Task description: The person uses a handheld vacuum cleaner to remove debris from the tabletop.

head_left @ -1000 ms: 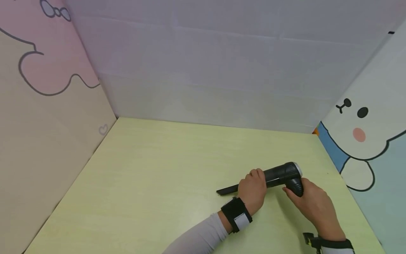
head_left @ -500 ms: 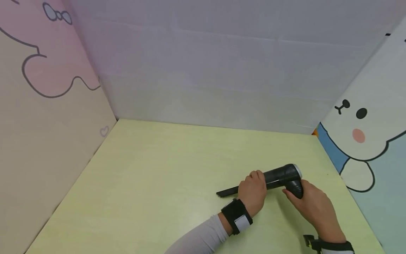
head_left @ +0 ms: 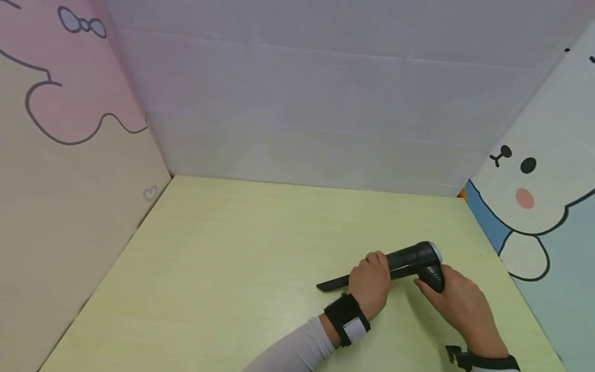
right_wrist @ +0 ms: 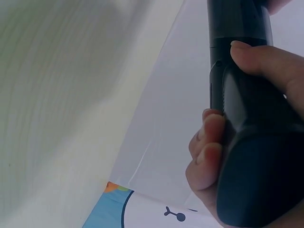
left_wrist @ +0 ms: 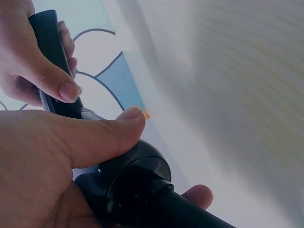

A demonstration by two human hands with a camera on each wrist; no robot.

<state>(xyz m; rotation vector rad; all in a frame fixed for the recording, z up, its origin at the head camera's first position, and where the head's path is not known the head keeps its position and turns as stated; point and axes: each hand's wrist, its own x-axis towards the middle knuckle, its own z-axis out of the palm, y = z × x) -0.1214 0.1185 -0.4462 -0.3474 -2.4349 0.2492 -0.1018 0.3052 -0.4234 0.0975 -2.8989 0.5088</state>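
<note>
A black handheld vacuum cleaner (head_left: 410, 259) with a pistol-style handle (head_left: 432, 278) is held above the table, right of the middle in the head view. Its narrow crevice nozzle (head_left: 332, 283) points left and slightly down. My left hand (head_left: 370, 284) grips the front of the body, close to where the nozzle joins. In the left wrist view the thumb (left_wrist: 111, 135) lies along the dark body. My right hand (head_left: 462, 305) holds the handle; the right wrist view has its fingers (right_wrist: 207, 152) wrapped on the side of the vacuum (right_wrist: 256, 175).
The pale yellow table (head_left: 223, 248) spreads wide to the left of the hands. A plain grey-white wall (head_left: 297, 103) closes off the back. Side panels with cartoon drawings stand at left (head_left: 83, 217) and right (head_left: 548, 248).
</note>
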